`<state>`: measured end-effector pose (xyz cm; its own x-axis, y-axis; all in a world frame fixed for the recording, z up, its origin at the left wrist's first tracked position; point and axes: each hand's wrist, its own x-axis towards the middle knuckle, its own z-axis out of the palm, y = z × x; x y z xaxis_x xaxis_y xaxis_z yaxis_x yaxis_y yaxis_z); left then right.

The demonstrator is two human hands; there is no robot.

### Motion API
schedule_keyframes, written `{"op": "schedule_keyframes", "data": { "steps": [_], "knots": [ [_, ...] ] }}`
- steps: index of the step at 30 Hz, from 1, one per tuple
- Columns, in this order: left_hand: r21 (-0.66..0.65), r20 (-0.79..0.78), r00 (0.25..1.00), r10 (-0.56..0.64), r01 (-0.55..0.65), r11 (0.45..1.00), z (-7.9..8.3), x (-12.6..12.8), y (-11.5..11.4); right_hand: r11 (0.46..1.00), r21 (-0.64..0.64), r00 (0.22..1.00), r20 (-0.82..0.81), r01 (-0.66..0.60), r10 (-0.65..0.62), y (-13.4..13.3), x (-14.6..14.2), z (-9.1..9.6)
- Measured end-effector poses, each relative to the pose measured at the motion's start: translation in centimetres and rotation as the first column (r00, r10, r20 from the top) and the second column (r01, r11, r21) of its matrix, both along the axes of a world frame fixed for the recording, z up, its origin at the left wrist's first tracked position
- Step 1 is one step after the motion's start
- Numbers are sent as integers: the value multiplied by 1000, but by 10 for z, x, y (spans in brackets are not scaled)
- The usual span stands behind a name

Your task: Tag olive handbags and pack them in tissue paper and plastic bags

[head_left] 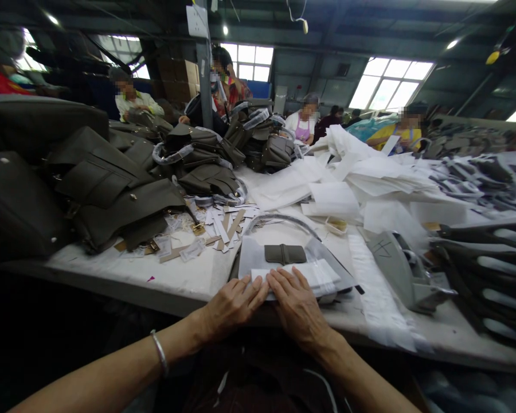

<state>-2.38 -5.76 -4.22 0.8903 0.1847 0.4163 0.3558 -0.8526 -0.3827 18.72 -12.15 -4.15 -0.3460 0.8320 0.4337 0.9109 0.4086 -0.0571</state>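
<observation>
A dark olive handbag [236, 265] lies on the table edge in front of me, mostly covered by thin white sheeting [251, 252]. On top of it rests a small olive piece with a strap across its middle [285, 253], perhaps a wallet or tab. A folded white foam strip [320, 274] crosses the bag just below that piece. My left hand [234, 301] presses its outstretched fingers on the strip's left end. Beside it, my right hand [298, 301] lies flat with fingers extended over the strip. The wrapped bag handle [284, 218] arches away behind. My thumbs are partly hidden.
Olive bags [107, 178] are piled at the left, and more bags [210, 149] further back. White foam sheets [352, 155] heap at the back right. Card strips [227, 229] and metal fittings litter the table. A grey-green panel [395, 269] stands right. Several co-workers sit or stand beyond.
</observation>
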Motion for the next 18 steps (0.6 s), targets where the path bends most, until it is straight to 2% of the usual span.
{"op": "schedule_keyframes", "data": {
  "steps": [3,7,12,15,18],
  "knots": [
    [-29,41,999,17,-16,999,-4,-11,-21,998,40,999,-10,-42,42,-17,-8,-6],
    [-28,166,984,63,-60,998,-26,-19,-36,993,114,999,-6,-37,38,-28,-17,-21],
    [15,279,958,74,-82,997,-50,-12,-30,979,204,1000,-6,-13,15,-17,-17,-33],
    [-17,352,934,69,-67,998,-52,-7,-25,964,265,1000,6,1,-2,-13,-17,-35],
    [-93,438,898,49,-9,996,-48,-5,-22,955,295,999,-34,13,-3,-9,-17,-34]
  ]
}}
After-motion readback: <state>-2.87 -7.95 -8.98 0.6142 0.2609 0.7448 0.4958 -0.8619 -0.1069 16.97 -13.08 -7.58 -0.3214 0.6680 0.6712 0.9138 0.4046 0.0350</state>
